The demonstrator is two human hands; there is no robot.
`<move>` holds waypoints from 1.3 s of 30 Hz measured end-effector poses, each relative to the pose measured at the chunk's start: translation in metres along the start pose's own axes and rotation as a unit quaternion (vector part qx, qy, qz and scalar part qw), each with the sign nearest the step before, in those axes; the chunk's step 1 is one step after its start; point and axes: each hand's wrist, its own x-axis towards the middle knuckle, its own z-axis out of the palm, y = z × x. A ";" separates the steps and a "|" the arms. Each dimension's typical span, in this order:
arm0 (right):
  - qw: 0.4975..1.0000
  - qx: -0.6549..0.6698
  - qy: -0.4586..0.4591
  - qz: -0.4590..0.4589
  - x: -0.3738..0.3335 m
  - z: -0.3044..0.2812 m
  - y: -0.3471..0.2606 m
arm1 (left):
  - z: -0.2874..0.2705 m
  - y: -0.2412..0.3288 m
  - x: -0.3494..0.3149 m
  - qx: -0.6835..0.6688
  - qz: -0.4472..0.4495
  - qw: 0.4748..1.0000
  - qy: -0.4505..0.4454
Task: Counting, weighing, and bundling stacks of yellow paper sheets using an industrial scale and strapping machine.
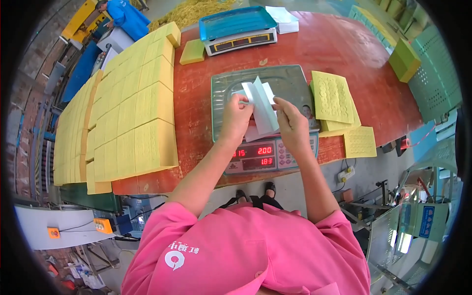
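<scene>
Both my hands are raised over a digital scale (300,78) with a metal pan and a lit red display. Between them are several folded, pale blue-white paper sheets (264,110), fanned partly apart. My left hand (237,117) pinches the sheets at their left side, its fingers curled. At the right edge, my right hand (291,120) has thumb and fingers closed on the paper. Just right of the scale lies a stack of yellow embossed paper (333,97), its top sheets askew.
Tall rows of yellow paper stacks (132,113) line the left of the red table (344,49). A second scale (238,24) with a blue tray stands at the back, beside white papers (282,19). A yellow block (404,60) sits at far right. A person in blue (127,17) is far left.
</scene>
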 end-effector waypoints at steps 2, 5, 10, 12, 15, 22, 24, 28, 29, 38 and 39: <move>1.000 0.007 0.003 -0.012 0.001 0.003 -0.007 | 0.001 -0.003 -0.001 -0.017 0.016 1.000 0.016; 0.999 -0.014 0.004 -0.044 0.000 0.006 -0.009 | 0.000 -0.006 -0.002 0.022 0.064 0.997 0.035; 0.999 -0.025 -0.010 -0.035 -0.001 0.011 -0.009 | -0.006 -0.005 -0.001 -0.014 0.027 0.999 -0.020; 0.999 -0.024 -0.025 -0.008 -0.002 0.012 -0.009 | -0.006 -0.002 -0.002 -0.023 0.025 0.999 -0.033; 0.999 0.001 -0.035 0.026 -0.003 0.013 -0.009 | -0.007 -0.002 -0.003 -0.029 0.024 0.998 -0.049; 0.999 0.033 -0.017 0.013 -0.004 0.016 0.000 | -0.010 -0.008 0.000 0.015 0.040 0.998 -0.045; 0.999 0.036 0.002 -0.003 -0.003 0.017 0.001 | -0.009 -0.009 0.001 0.021 0.034 0.998 -0.041; 1.000 0.011 -0.011 0.006 0.004 0.010 -0.015 | -0.009 -0.006 0.001 -0.006 -0.002 0.999 -0.039; 0.999 -0.036 -0.004 -0.026 0.006 0.009 -0.014 | -0.008 -0.005 0.001 -0.008 -0.001 0.999 -0.037; 0.993 -0.103 -0.044 -0.027 0.025 0.004 0.014 | -0.009 -0.016 -0.005 0.018 0.048 0.998 0.029; 0.995 -0.092 -0.041 -0.018 0.026 0.006 0.019 | -0.008 -0.019 -0.004 0.020 0.055 0.997 0.043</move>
